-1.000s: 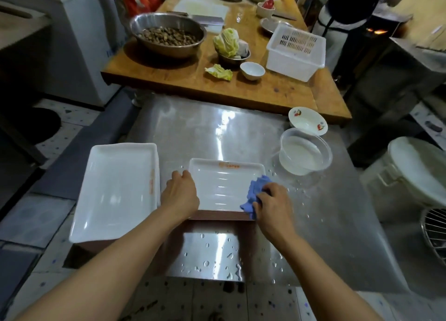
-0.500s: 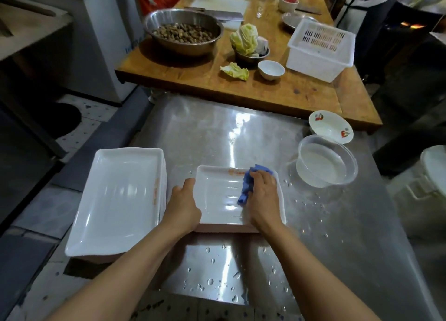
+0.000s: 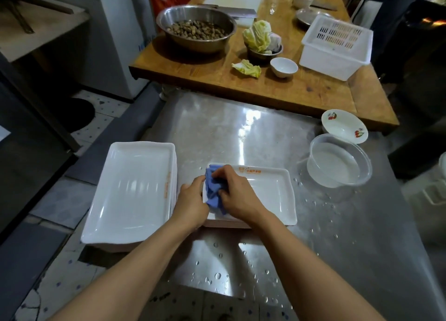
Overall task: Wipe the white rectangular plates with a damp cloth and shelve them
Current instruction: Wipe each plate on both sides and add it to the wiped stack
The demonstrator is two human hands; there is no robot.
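Observation:
A white rectangular plate [image 3: 270, 195] with orange print on its far rim lies on the wet steel table [image 3: 337, 236]. My right hand [image 3: 237, 195] presses a crumpled blue cloth [image 3: 212, 190] onto the plate's left end. My left hand [image 3: 190, 205] grips the plate's left edge, right beside the cloth. To the left, a stack of larger white rectangular plates [image 3: 130, 193] sits at the table's left edge, partly overhanging it.
A clear plastic bowl of water [image 3: 337, 164] and a small cherry-print bowl [image 3: 344, 125] stand at the right. Behind is a wooden table [image 3: 301, 91] with a steel bowl [image 3: 195, 26], cabbage, a small white bowl and a white basket [image 3: 335, 45]. A person stands far right.
My right hand has swept the blue cloth from the plate's right edge across to its left end. My left hand stays on the left edge. The view has tilted and come closer.

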